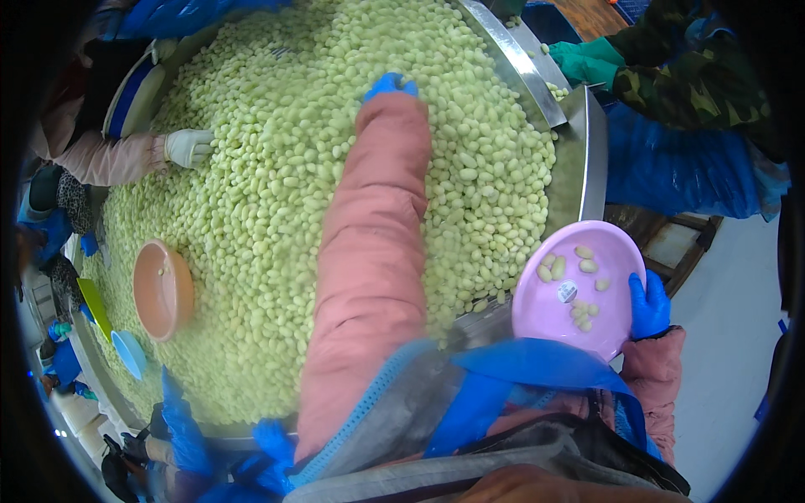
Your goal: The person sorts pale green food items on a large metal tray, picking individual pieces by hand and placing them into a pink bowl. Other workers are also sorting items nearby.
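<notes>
My left hand (pixel 391 86), in a blue glove, reaches far out over a deep heap of pale green oval fruits (pixel 264 182) that look like grapes. Its fingers are among the fruits, and whether they grip any is hidden. At the right, my right hand (pixel 650 307), also gloved in blue, holds the rim of a pink-lilac plastic basin (pixel 534 314). Several fruits (pixel 558 267) lie loose inside the basin, around a round printed sticker (pixel 566 291). The basin is tilted beside the metal edge of the large table.
An orange basin (pixel 141 295) and a light-blue basin (pixel 129 355) rest on the heap's left side. A co-worker's white-gloved hand (pixel 188 148) touches the fruits. Green-gloved hands (pixel 585 63) work beyond the raised metal rim (pixel 525 56). A metal chute wall (pixel 594 157) stands at right.
</notes>
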`<state>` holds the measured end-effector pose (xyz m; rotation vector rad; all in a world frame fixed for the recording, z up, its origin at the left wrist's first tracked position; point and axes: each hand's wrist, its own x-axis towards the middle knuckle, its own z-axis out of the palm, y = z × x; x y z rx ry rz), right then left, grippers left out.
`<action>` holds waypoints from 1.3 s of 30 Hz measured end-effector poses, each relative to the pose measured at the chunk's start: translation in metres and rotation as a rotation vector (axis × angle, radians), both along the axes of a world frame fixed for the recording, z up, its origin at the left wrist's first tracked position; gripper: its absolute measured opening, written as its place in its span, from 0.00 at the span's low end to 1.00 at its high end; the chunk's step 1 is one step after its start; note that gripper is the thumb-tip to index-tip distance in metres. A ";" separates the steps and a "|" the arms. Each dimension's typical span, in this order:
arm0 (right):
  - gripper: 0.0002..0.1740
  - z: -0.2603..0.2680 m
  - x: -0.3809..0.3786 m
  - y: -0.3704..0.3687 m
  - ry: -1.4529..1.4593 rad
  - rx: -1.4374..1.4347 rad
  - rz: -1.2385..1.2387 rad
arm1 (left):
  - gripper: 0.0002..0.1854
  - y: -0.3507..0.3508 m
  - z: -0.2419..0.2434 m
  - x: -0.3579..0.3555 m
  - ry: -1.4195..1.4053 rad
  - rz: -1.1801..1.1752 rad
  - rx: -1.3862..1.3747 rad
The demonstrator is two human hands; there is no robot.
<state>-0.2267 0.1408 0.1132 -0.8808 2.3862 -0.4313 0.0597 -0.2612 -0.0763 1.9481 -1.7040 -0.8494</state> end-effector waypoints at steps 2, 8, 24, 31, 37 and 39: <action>0.21 -0.003 -0.007 0.000 0.091 0.006 0.018 | 0.21 0.032 0.021 -0.008 0.306 -0.060 -0.151; 0.19 0.012 0.018 -0.037 0.095 0.001 0.056 | 0.19 0.199 0.161 -0.022 0.636 -0.827 -0.438; 0.13 -0.045 0.043 -0.087 0.005 -0.103 0.152 | 0.24 -0.097 0.000 0.110 0.255 0.189 -0.305; 0.12 -0.059 0.051 -0.097 -0.062 -0.110 0.258 | 0.26 -0.214 -0.152 0.174 1.220 0.239 0.051; 0.11 -0.067 0.061 -0.094 -0.107 -0.286 0.156 | 0.28 -0.179 -0.221 0.161 -0.778 -0.474 -0.666; 0.11 -0.056 0.075 -0.104 -0.094 -0.276 0.249 | 0.33 -0.166 -0.206 0.181 0.136 -0.253 -0.460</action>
